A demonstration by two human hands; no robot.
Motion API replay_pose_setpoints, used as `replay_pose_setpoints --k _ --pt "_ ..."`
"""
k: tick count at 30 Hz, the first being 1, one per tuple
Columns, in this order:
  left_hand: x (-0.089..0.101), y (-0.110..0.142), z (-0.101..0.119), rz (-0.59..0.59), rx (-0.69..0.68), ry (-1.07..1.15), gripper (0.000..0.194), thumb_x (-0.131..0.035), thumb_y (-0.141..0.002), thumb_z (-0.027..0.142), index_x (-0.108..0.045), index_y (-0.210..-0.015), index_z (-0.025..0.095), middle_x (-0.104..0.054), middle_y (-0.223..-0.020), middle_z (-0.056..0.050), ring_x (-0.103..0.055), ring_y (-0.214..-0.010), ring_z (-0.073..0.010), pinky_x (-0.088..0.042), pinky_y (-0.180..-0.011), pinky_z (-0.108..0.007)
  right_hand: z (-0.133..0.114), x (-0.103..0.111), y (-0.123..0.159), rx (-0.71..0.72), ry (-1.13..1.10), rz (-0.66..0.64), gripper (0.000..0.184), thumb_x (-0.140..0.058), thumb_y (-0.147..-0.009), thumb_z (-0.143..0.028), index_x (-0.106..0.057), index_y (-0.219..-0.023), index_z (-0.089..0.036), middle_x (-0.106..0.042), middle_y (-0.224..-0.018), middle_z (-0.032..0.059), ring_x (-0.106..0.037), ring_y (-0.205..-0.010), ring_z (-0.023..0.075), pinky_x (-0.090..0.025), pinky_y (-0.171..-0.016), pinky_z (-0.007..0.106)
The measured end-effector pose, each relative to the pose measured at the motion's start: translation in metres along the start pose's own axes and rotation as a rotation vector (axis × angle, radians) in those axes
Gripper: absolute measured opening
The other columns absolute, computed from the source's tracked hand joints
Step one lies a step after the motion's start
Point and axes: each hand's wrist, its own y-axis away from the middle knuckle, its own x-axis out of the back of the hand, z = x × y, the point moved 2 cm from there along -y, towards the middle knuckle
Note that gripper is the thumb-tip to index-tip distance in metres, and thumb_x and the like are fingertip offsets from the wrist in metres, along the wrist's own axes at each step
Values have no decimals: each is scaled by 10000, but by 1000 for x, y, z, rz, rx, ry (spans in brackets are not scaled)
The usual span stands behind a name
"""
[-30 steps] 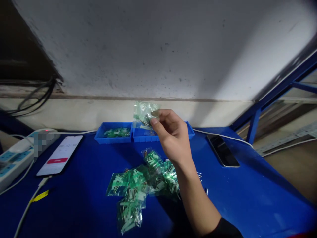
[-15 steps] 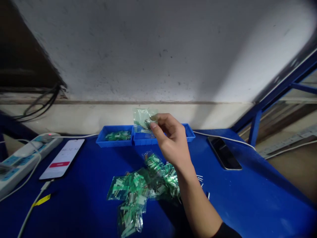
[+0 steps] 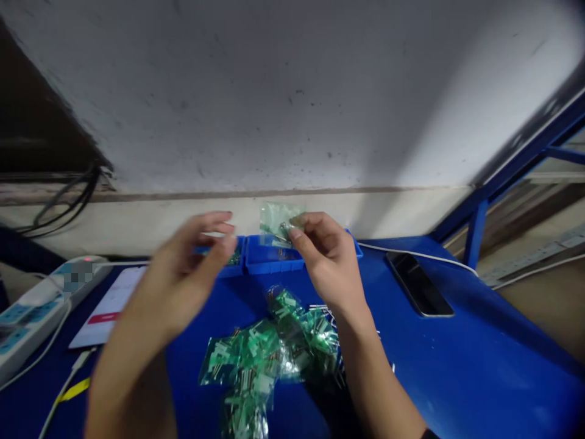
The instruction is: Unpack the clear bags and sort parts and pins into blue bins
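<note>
Between thumb and fingers, my right hand pinches a small clear greenish plastic bag with metal pieces in it, held up over the right blue bin. My left hand, blurred by motion, is raised in front of the left blue bin. Its thumb and fingers are apart, with nothing seen between them. Below both hands, a pile of filled greenish plastic bags lies on the blue table. White and metal pieces show through their film.
On the left lie a power strip, a lit phone and a white cable with a yellow tag. A dark phone rests on the right. Loose metal pins stick out near my right forearm. Behind stands a wall.
My left hand has come into view from the lower left and risen toward the bag. My right hand still holds the bag, which appears slightly farther right.
</note>
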Motion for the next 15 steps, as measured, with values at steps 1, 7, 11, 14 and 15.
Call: replay_pose_setpoints --k 1,7,11,14,15 --pt "-10 -8 1 -57 11 16 329 -570 -825 427 -602 -1084 226 -654 -960 -16 -617 -818 -158 -508 -705 -269 3 0 -1 -24 -21 -7 60 -576 -802 -237 -564 -837 -189 -530 -698 -17 -476 -620 101 -393 -590 258" --pt "-22 -21 -8 -91 18 47 135 -599 -778 389 -616 -819 262 -640 -676 42 -600 -588 -120 -483 -543 -206 7 -5 -2 -95 -40 -57 54 -577 -796 -209 -583 -846 -191 -513 -703 -18 -466 -620 99 -401 -592 257" --pt "-21 -20 -18 -181 19 -9 111 -570 -772 362 -608 -779 257 -655 -685 40 -602 -564 -128 -505 -554 -225 7 -10 -1 -144 22 -84 22 -581 -794 -191 -586 -815 -185 -503 -684 -21 -471 -632 102 -405 -589 251" --pt "-25 -22 -20 -179 48 -55 123 -573 -773 350 -586 -723 239 -626 -621 51 -589 -550 -126 -507 -567 -221 10 -12 0 -189 46 -90 77 -589 -800 -225 -596 -869 -190 -524 -711 -14 -490 -655 111 -411 -588 254" --pt "-26 -24 -20 -176 55 -56 137 -571 -775 356 -580 -715 233 -619 -613 52 -590 -556 -127 -505 -568 -219 12 -12 0 -204 56 -97 102 -593 -801 -237 -597 -893 -193 -531 -715 -13 -493 -656 113 -410 -584 256"
